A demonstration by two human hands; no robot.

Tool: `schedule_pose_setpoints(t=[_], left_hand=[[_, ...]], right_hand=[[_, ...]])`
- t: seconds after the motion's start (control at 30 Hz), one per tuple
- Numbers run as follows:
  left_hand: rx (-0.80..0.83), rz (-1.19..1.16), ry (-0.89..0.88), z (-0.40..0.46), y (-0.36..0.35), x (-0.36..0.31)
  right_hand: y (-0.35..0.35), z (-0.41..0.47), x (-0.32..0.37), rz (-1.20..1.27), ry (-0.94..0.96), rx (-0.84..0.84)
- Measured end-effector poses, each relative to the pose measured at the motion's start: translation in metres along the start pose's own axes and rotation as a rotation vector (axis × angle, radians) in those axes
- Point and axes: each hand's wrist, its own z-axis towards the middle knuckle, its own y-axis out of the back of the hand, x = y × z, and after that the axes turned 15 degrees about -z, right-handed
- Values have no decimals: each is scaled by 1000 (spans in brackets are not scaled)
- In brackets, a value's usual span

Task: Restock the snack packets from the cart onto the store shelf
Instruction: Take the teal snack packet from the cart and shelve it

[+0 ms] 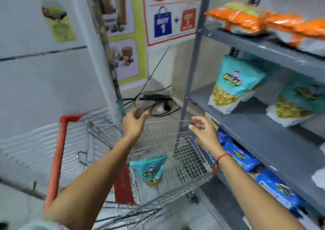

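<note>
Hands [135, 122] empty; packet [149, 170] below (seemingly apart).

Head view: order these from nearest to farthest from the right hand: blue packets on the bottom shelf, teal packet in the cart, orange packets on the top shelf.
From the right hand:
1. Blue packets, just beside it, bottom shelf.
2. Teal packet, lower left, in the cart.
3. Orange packets, far above, top shelf.

The wall poster [173, 13] showed a large orange "50" and a blue bag marked "1"; print on the teal packets [233, 83] was too blurred to read.
</note>
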Motion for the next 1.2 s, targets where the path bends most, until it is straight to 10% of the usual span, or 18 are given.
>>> schedule_pose_setpoints(t=[0.2,0.4,0.73,1.2], left_hand=[[225,696,540,-7,50,151],[358,657,883,-35,34,255],[-60,394,703,-23,8,287],[282,95,240,4,-34,135]], right_hand=[[-110,34,-101,-266,-230,659],[-206,59,-203,-394,-349,1053],[-226,61,-187,-130,-275,805],[-76,22,-111,-145,-274,237]])
